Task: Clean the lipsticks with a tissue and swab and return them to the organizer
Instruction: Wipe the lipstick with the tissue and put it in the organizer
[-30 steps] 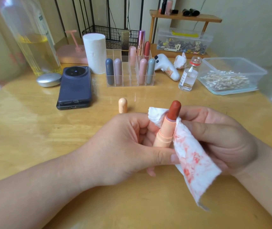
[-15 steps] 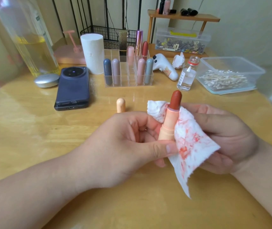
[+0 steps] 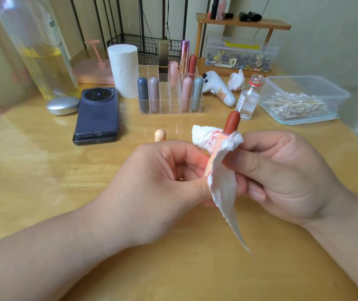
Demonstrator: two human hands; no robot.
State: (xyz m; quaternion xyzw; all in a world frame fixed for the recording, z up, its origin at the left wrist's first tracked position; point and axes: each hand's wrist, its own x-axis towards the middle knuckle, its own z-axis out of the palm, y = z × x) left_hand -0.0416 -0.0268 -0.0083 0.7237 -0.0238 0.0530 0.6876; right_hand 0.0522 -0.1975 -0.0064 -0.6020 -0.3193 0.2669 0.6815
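My left hand (image 3: 162, 183) grips the peach tube of an open lipstick (image 3: 231, 122) whose brick-red bullet points up and to the right. A white tissue (image 3: 223, 183) stained red is wrapped round the tube just below the bullet, pinched there by my right hand (image 3: 282, 174). The tissue's tail hangs down between my hands. The peach cap (image 3: 160, 134) stands on the table behind my left hand. The clear acrylic organizer (image 3: 170, 105) behind it holds several capped lipsticks. A clear box of cotton swabs (image 3: 299, 105) sits at the right.
Two stacked phones (image 3: 96, 114) lie left of the organizer, beside a silver disc (image 3: 63, 105) and a tall bottle of yellow liquid (image 3: 43, 61). A white tissue roll (image 3: 122, 70), a white device (image 3: 217, 88), a small glass vial (image 3: 248, 101) and a crumpled tissue (image 3: 235, 80) stand near the organizer.
The lipstick has tilted to the right and risen slightly. My right hand has drawn the tissue up round the tube's neck, so its stained face is now mostly folded away.
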